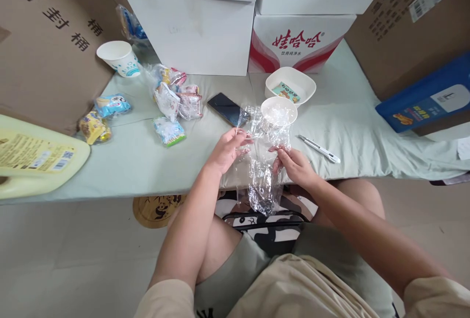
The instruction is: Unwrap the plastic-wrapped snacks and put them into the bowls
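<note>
My left hand point(227, 149) and my right hand point(293, 164) each pinch a side of a crumpled clear plastic bag point(261, 161), holding it over the front edge of the pale green surface point(147, 161). The bag hangs down toward my lap. Just behind it stand a small white round bowl point(279, 110) and a larger white square bowl point(306, 83) with a snack packet point(286, 92) inside. A black phone point(226, 108) lies to the left of the bowls, and a white pen point(318, 149) lies to the right of my right hand.
Several wrapped snacks point(176, 98) lie at the left, with a paper cup point(119, 57) behind them. White boxes point(194, 29) and brown cartons point(44, 39) line the back. A yellow jug point(33, 156) lies far left; a blue box point(426, 98) sits far right.
</note>
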Tool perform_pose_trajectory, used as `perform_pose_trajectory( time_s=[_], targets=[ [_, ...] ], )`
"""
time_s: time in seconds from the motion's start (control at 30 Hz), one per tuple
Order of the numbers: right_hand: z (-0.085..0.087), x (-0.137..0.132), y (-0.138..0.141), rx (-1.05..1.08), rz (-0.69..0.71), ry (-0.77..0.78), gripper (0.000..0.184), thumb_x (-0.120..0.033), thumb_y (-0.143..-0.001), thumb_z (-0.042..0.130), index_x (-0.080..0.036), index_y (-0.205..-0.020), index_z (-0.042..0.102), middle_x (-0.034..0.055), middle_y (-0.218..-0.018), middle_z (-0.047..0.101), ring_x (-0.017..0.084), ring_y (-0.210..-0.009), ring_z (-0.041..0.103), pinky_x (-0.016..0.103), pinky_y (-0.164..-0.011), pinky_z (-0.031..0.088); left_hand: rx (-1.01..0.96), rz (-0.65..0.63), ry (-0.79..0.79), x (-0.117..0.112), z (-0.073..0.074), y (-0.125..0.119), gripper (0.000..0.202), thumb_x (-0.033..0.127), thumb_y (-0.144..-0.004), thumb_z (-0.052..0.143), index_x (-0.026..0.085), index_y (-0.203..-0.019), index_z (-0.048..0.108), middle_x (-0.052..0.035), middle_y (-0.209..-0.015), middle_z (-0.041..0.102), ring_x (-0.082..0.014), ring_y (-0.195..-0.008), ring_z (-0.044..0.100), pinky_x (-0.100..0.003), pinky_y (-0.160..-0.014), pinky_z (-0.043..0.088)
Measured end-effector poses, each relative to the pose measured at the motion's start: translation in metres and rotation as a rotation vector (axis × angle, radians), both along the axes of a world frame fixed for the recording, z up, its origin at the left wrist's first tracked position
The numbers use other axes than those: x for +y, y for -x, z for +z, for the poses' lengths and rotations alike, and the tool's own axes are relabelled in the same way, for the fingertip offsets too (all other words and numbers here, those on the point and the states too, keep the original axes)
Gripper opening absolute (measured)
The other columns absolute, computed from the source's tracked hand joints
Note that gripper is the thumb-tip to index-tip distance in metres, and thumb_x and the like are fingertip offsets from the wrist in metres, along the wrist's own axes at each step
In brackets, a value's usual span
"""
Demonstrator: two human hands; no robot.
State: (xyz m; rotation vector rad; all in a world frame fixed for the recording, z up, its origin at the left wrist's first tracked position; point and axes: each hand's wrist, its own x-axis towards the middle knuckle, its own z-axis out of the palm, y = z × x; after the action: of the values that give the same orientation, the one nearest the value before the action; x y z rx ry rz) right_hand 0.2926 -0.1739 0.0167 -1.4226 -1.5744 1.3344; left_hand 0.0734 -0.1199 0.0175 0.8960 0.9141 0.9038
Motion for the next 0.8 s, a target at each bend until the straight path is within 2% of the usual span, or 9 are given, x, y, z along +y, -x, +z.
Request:
perform_pose_trajectory(
  time_s=[0.07, 0.17, 0.27, 0.33, 0.47, 0.57, 0.67, 0.73, 0.8],
  targets=[
    [0.001, 0.000, 0.001, -0.001, 0.006, -0.004, 0.067, -0.074, -0.093, 0.040, -0.016, -0.116, 0.065, 0.0015, -0.062, 0.067, 0.017, -0.059, 0.065, 0.032, -0.064, 0.054, 0.041, -0.168, 0.078, -0.003, 0.001, -0.003, 0.039, 0.042, -0.078, 0.073, 0.018, -0.103, 0.055, -0.0078, -0.098, 0.072, -0.0177, -0.085, 0.070, -0.028, -0.070, 0.052],
    [0.002, 0.001, 0.002, 0.046, -0.023, 0.001, 0.064, -0.073, -0.091, 0.046, -0.017, -0.118, 0.063, 0.0005, -0.061, 0.065, 0.017, -0.058, 0.065, 0.032, -0.063, 0.054, 0.161, -0.312, 0.087, -0.006, 0.001, -0.006, 0.031, 0.033, -0.082, 0.071, 0.017, -0.105, 0.059, -0.0054, -0.080, 0.072, -0.0161, -0.068, 0.070, -0.026, -0.061, 0.049],
    [0.002, 0.002, 0.002, 0.179, -0.082, 0.042, 0.063, -0.067, -0.089, 0.055, -0.018, -0.128, 0.056, -0.0025, -0.059, 0.061, 0.016, -0.056, 0.062, 0.031, -0.059, 0.053, 0.267, -0.309, 0.006, -0.006, -0.001, -0.005, 0.018, 0.029, -0.087, 0.066, 0.017, -0.099, 0.060, -0.0014, -0.065, 0.068, -0.0144, -0.059, 0.066, -0.025, -0.057, 0.050],
    [0.003, 0.003, 0.001, 0.280, -0.090, 0.065, 0.061, -0.059, -0.091, 0.058, -0.021, -0.138, 0.049, -0.0042, -0.060, 0.060, 0.016, -0.055, 0.060, 0.031, -0.058, 0.052, 0.287, -0.291, -0.046, -0.006, -0.002, -0.002, 0.019, 0.032, -0.087, 0.066, 0.018, -0.098, 0.059, 0.0014, -0.058, 0.065, -0.0133, -0.052, 0.063, -0.024, -0.052, 0.048],
    [0.010, 0.002, -0.003, 0.422, -0.043, 0.076, 0.055, -0.042, -0.093, 0.060, -0.032, -0.145, 0.043, -0.0050, -0.064, 0.060, 0.014, -0.055, 0.058, 0.031, -0.058, 0.051, 0.085, -0.251, -0.131, -0.007, 0.002, 0.005, 0.034, 0.042, -0.083, 0.070, 0.020, -0.105, 0.058, 0.0055, -0.053, 0.061, -0.0119, -0.045, 0.059, -0.022, -0.047, 0.045],
    [0.016, 0.003, -0.005, 0.497, -0.032, 0.117, 0.040, -0.040, -0.090, 0.062, -0.033, -0.129, 0.056, -0.0034, -0.070, 0.064, 0.013, -0.056, 0.058, 0.030, -0.057, 0.050, -0.047, -0.196, -0.111, -0.008, 0.006, 0.009, 0.041, 0.040, -0.079, 0.074, 0.023, -0.112, 0.058, 0.0073, -0.054, 0.062, -0.0113, -0.044, 0.058, -0.021, -0.045, 0.043],
    [0.021, 0.007, -0.005, 0.573, 0.008, 0.162, 0.015, -0.038, -0.084, 0.067, -0.025, -0.092, 0.066, -0.0003, -0.075, 0.066, 0.012, -0.059, 0.059, 0.031, -0.061, 0.051, -0.139, -0.119, -0.066, -0.007, 0.008, 0.011, 0.029, 0.033, -0.071, 0.077, 0.020, -0.094, 0.064, 0.0049, -0.059, 0.064, -0.0104, -0.049, 0.060, -0.022, -0.051, 0.048],
    [0.020, 0.010, -0.006, 0.621, 0.039, 0.179, 0.016, -0.038, -0.080, 0.069, -0.023, -0.078, 0.065, 0.0012, -0.076, 0.065, 0.015, -0.068, 0.062, 0.033, -0.068, 0.053, -0.182, -0.107, -0.062, -0.006, 0.007, 0.012, 0.022, 0.031, -0.064, 0.077, 0.017, -0.076, 0.065, 0.0009, -0.065, 0.067, -0.0118, -0.056, 0.063, -0.025, -0.058, 0.053],
    [0.017, 0.013, -0.007, 0.648, 0.029, 0.188, 0.023, -0.044, -0.080, 0.068, -0.022, -0.073, 0.066, 0.0020, -0.076, 0.062, 0.017, -0.077, 0.063, 0.035, -0.076, 0.055, -0.196, -0.136, -0.070, -0.005, 0.006, 0.012, 0.027, 0.042, -0.066, 0.071, 0.016, -0.070, 0.067, -0.0038, -0.069, 0.069, -0.0160, -0.062, 0.066, -0.031, -0.064, 0.055]
  ],
)
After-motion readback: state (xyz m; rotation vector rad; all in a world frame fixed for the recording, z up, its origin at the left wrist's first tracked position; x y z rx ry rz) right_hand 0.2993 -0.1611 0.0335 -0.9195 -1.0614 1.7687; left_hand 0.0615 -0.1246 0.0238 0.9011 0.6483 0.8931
